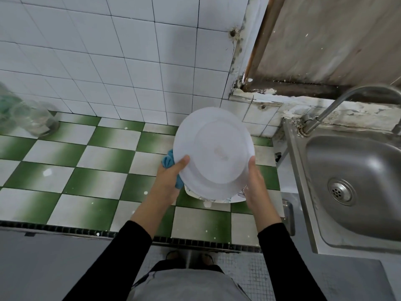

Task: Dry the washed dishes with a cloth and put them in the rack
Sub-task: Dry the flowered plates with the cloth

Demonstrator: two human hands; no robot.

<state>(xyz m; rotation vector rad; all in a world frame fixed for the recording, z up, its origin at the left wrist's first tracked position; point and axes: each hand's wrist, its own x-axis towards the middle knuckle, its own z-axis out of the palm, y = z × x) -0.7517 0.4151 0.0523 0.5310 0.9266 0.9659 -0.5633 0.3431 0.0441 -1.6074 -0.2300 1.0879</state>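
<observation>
Left hand [169, 179] pinches the plate [213, 148] and blue cloth [169, 160] together, likely to wipe the hidden face. Right hand [257, 183] grips the opposite rim, steadying it above the table [104, 157], left of the sink [312, 203].

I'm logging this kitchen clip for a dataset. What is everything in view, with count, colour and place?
round white plate: one, white, held over the counter, underside toward camera
blue cloth: one, blue, behind the plate's left rim
patterned plate: at least one, white with dark print, under the held plate
checked tile counter: one, green and white, below the wall
white tiled wall: one, white, behind the counter
stainless steel sink: one, silver, far right
curved metal tap: one, silver, behind the sink
clear glass jars: count unclear, blurred, far left
left hand: grips plate's left rim and cloth
right hand: holds plate's right rim
</observation>
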